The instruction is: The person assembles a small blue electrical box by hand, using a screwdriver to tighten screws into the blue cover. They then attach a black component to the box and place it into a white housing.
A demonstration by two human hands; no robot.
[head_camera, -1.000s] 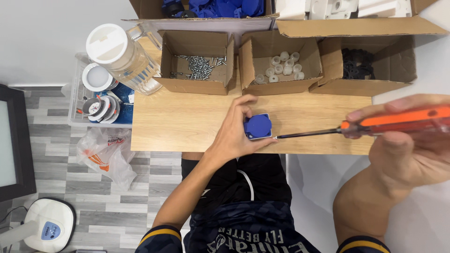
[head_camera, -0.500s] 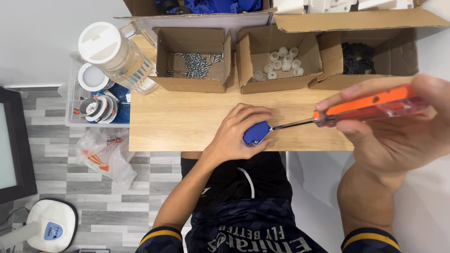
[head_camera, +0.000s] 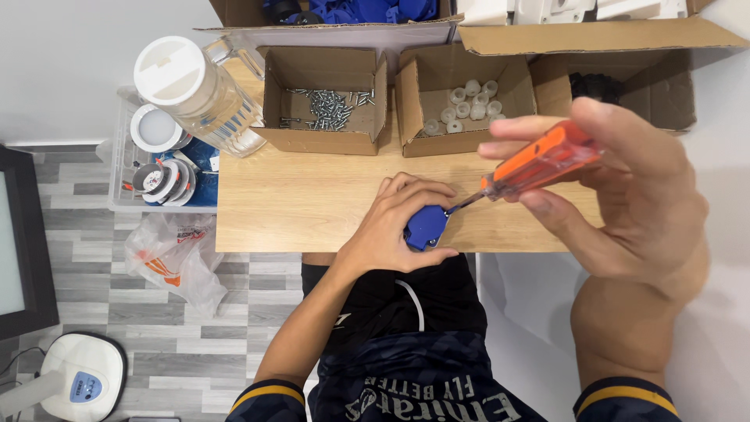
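Closer to the camera than a moment ago, the right hand [head_camera: 625,195] has swung its orange screwdriver [head_camera: 539,160] up to a steeper slant — fingers clamped round the handle, the tip touching the blue part [head_camera: 426,227]. That part sits near the front edge of the wooden table [head_camera: 297,203], pinned under the left hand [head_camera: 394,223], whose fingers curl tight around it. Behind stand three open boxes — one of screws [head_camera: 324,105], one of white caps [head_camera: 465,101].
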